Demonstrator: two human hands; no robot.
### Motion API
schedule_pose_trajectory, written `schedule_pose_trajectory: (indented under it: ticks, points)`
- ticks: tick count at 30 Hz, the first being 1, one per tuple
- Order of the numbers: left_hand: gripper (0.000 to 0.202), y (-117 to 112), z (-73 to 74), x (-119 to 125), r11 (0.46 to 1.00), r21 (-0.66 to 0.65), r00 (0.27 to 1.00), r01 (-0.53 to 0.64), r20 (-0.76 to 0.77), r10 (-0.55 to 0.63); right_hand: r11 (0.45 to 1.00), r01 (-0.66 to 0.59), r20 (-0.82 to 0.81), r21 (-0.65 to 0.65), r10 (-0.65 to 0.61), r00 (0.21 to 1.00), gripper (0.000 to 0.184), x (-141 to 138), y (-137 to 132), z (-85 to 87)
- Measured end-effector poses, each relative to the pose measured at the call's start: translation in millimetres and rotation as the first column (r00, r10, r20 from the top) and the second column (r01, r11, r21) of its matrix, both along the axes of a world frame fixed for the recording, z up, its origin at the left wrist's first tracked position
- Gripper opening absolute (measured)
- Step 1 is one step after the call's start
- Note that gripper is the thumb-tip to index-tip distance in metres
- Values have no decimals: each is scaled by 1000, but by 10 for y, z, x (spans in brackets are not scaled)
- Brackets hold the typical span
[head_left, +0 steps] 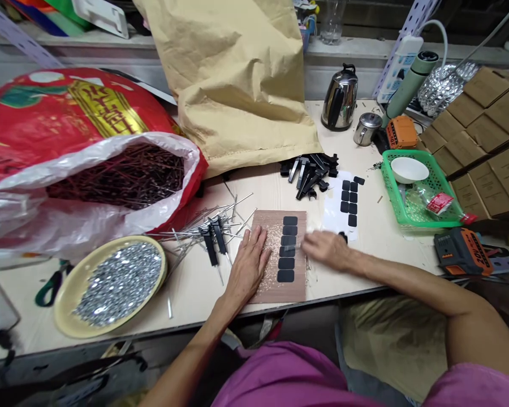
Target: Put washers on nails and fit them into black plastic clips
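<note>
My left hand (pixel 248 260) lies flat, fingers stretched out, on the left side of a brown wood-look board (pixel 263 294). A column of several black rounded pads (pixel 285 264) runs down the board, with pale crumbs (pixel 272 242) scattered beside them. My right hand (pixel 328 250) is at the board's right edge, fingers closed and a little blurred. A thin greyish streak (pixel 292 247) reaches from its fingertips over the pads; what it is I cannot make out. Right of the board, a white sheet (pixel 328 212) carries more black pads (pixel 349 195).
Two black-handled clipper-like pieces (pixel 214 240) lie among thin metal rods (pixel 182 246). A yellow bowl (pixel 63 308) holds small shiny metal parts. Behind are black parts (pixel 309 172), a brown paper sack (pixel 241 85) and a red bag (pixel 34 118). A green basket (pixel 424 217) stands right, near a power-tool battery (pixel 462 251).
</note>
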State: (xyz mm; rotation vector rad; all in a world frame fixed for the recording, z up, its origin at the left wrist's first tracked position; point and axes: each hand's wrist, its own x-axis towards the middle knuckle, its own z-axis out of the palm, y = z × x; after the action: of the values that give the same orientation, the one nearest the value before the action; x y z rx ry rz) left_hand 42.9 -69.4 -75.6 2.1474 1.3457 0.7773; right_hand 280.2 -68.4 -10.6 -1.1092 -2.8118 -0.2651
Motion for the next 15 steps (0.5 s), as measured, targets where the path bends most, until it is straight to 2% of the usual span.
schedule_pose_trajectory:
  ticks: [2,3,6,8,12,15]
  points:
    - [49,-1,2,0,1000,4,1000,-3,-7,3,981,184,-13,-62,-185,983,34,1,54,-5]
    - [49,-2,1,0,1000,4,1000,-3,-11,3,978,178,-20,-105,-181,983,34,-7,61,-17]
    - [49,-5,-9,2,1000,11,1000,2,-17,-2,978,-58,-62,-203,47,997,30,-51,22,-62]
    - [48,-5,-22,3,1000,30,1000,-1,-17,2,982,-39,-68,-186,27,997,30,-61,51,-58]
    - [48,-1,-50,5,997,76,999,4,-32,-2,982,173,-45,-80,-177,983,28,-14,359,60]
    - [48,2,-63,6,995,103,999,8,-40,-4,977,200,-27,-76,-202,979,25,2,523,129]
